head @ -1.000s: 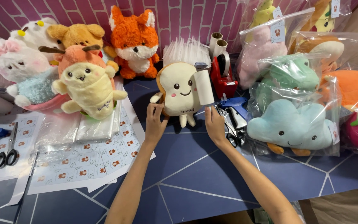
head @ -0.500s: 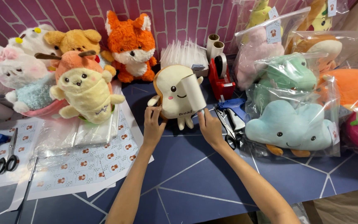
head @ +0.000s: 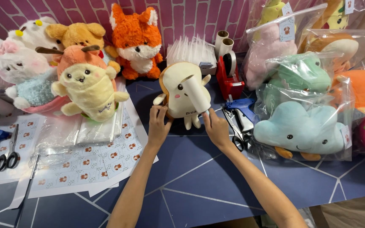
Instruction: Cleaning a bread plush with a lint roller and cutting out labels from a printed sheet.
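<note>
Cream-coloured plush, shaped like a slice of toast with a small face, stands at the centre of the frame on a dark blue table (head: pixel 199 185) patterned with thin pale lines. This toast plush (head: pixel 178 90) now leans slightly, with a white paper roll (head: pixel 197 93) resting diagonally across its front. A second ago the roll stood nearly upright beside the toy; it has since tipped across the face, and the toy has been drawn a little toward the viewer, which suggests the two are being handled together.

The left hand (head: pixel 158 126) comes up from the bottom of the frame and holds the toy's lower left side, fingers curled round its small arm and base. The right hand (head: pixel 216 126) sits just right of centre, fingertips pinched together on the lower end of the roll beside the toy's feet.

To the upper left, a group of loose plush toys: an orange fox (head: pixel 136 40), a tan bear (head: pixel 77 36), a pale yellow creature (head: pixel 87 90) and a white and blue one with a pink bow (head: pixel 17 74). Below them, at the left, lie sticker sheets (head: pixel 85 162), clear bags (head: pixel 77 131) and black-handled scissors (head: pixel 7 154). At the upper centre are a red tape dispenser (head: pixel 229 76) and a stack of clear bags. The right side holds plush toys already sealed in clear bags, among them a pale blue cloud (head: pixel 300 131) and a green one (head: pixel 303 74). A blue tool (head: pixel 241 109) lies just right of the right hand.
</note>
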